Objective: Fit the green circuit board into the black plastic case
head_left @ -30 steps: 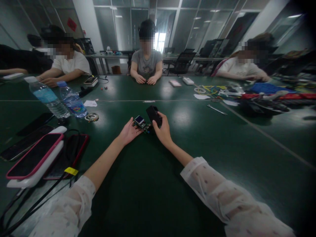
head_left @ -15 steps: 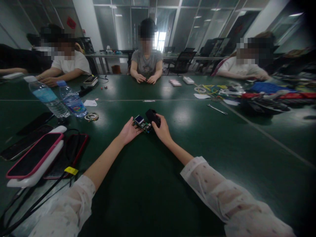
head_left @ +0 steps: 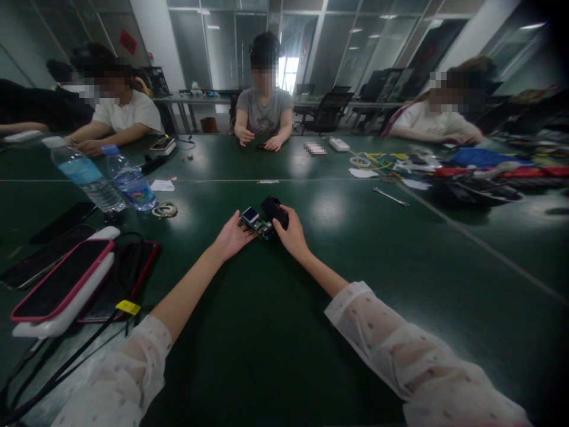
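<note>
In the middle of the head view, my left hand is turned palm up with its fingers beneath a green circuit board. The thumb is by the board's left end, next to a small dark screen with a pale frame. My right hand grips a black, box-like case with thumb and fingers around its right side. The case is tilted just right of the board and close to it; whether they touch I cannot tell. Part of the case is hidden by my right fingers.
Two water bottles and a coiled cable stand left. Nearer lie phones with black cords. A wrench and tangled cables lie right. Across the green table sits a person in grey; others sit either side.
My hands, the board and the case hold almost still. Across the table, the person's hands have moved apart, with a small dark thing now lying by one of them.
</note>
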Motion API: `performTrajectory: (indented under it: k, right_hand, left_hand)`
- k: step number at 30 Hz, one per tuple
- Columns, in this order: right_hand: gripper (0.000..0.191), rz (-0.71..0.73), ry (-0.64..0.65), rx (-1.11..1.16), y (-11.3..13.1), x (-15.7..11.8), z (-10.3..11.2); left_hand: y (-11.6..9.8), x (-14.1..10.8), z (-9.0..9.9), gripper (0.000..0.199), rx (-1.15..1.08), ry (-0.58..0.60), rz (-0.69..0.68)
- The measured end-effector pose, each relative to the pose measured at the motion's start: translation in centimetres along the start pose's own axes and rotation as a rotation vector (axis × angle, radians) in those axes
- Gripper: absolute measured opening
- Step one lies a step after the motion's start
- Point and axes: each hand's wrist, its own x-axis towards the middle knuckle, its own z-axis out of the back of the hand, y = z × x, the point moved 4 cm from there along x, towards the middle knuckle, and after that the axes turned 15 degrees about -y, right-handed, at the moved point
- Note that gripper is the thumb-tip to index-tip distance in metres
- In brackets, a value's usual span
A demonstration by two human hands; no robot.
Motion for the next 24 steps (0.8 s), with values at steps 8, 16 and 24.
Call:
performTrajectory:
  k: [8, 16, 24]
  right_hand:
    - [0.044, -0.008, -0.024, 0.029, -0.03, 0.00, -0.02]
    - [0.044, -0.011, -0.020, 0.024, -0.07, 0.00, -0.03]
    - [0.044, -0.003, -0.013, 0.031, -0.01, -0.01, 0.01]
  left_hand:
    - [0.00, 0.17, 0.03, 0.052, 0.011, -0.015, 0.011]
    - [-0.02, -0.09, -0.14, 0.054, 0.018, -0.019, 0.005]
    - [-0.03, -0.19, -0.13, 0.051, 0.014, -0.015, 0.008]
